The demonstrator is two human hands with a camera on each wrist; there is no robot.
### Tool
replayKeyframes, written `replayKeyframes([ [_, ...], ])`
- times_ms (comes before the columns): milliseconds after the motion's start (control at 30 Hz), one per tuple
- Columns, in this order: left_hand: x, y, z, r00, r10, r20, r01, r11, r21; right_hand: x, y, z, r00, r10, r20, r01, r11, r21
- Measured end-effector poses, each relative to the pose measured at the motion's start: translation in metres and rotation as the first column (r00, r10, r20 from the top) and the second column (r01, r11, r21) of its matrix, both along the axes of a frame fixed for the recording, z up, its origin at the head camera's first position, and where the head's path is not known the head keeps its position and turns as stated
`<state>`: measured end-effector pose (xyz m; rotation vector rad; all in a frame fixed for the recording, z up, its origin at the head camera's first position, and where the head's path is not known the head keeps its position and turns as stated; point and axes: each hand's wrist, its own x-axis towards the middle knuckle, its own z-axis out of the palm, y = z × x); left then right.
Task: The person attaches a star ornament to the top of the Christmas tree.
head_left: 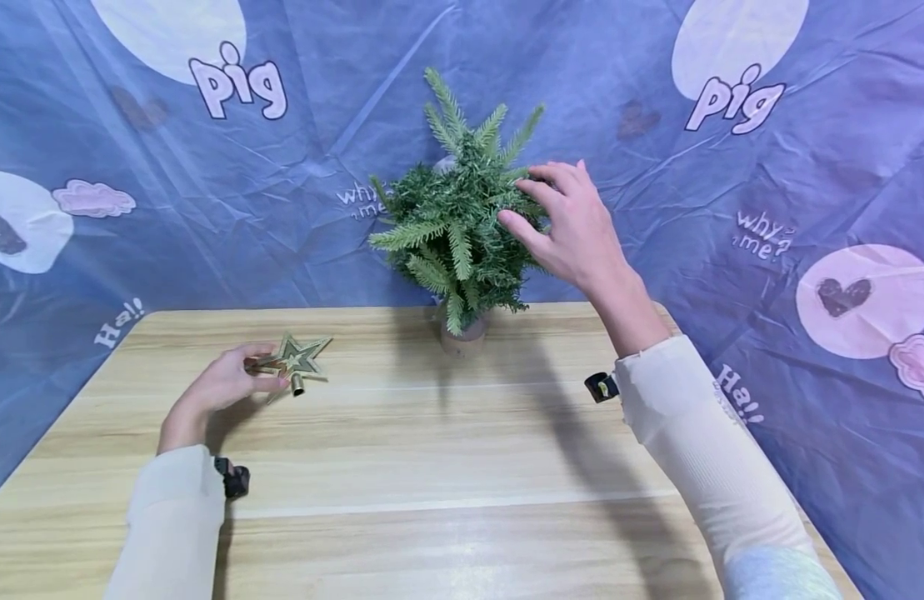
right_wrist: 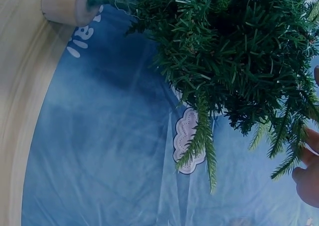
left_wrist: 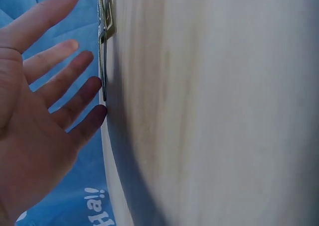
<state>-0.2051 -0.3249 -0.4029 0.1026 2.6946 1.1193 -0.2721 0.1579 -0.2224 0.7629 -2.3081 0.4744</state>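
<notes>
A small artificial Christmas tree [head_left: 462, 217] with green needles stands upright at the back of the table on a round, pale base [head_left: 464, 335]. My right hand [head_left: 574, 225] is raised at its right side, thumb and fingers apart, fingertips right at the upper branches. In the right wrist view the tree [right_wrist: 224, 52] fills the top, with part of the right hand [right_wrist: 310, 171] at the edge. A gold star topper [head_left: 300, 357] with a short socket lies on the table at left. Around its left points is my left hand [head_left: 229, 377], fingers spread and extended in the left wrist view.
The light wooden table [head_left: 402, 467] has rounded back corners. Behind it hangs a blue printed cloth [head_left: 342, 92], close to the tree, continuing down both sides. Black wrist straps show at the left cuff [head_left: 232, 478] and right cuff [head_left: 601, 387].
</notes>
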Motion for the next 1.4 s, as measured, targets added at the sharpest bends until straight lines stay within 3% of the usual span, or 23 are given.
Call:
replayKeyframes([
  [100,-0.002,-0.0002,-0.0015,1.0,-0.005,0.017,0.005,1.0,-0.006,-0.0004,-0.0004,-0.0005,1.0,0.004,0.008,-0.004,1.0,-0.011],
  [367,-0.0078,-0.0009,-0.0038,1.0,-0.016,-0.016,0.015,0.999,-0.038,0.0006,-0.0011,0.0002,1.0,0.002,0.013,-0.001,0.999,-0.033],
  [567,-0.01,-0.0012,-0.0034,0.997,-0.044,-0.069,0.034,0.989,-0.143,0.0009,-0.0021,0.0005,1.0,0.002,0.011,-0.001,0.999,-0.038],
  [667,-0.0091,-0.0018,-0.0018,0.997,-0.038,-0.062,0.027,0.984,-0.176,0.0007,-0.0019,-0.0005,1.0,0.003,0.017,-0.003,0.999,-0.043],
  [800,-0.0072,-0.0034,-0.0008,0.999,-0.002,-0.039,-0.005,0.986,-0.166,0.0002,-0.0019,-0.0015,1.0,0.008,0.013,-0.007,0.999,-0.048],
  [1100,-0.007,-0.009,-0.005,0.996,0.045,-0.079,-0.052,0.994,-0.1,0.0004,-0.0021,-0.0022,1.0,0.013,-0.007,-0.014,0.999,-0.043],
  [1400,-0.0085,-0.0055,-0.0023,0.993,0.055,-0.107,-0.066,0.993,-0.102,0.0,-0.0018,-0.0024,1.0,0.005,-0.001,-0.005,0.999,-0.046],
])
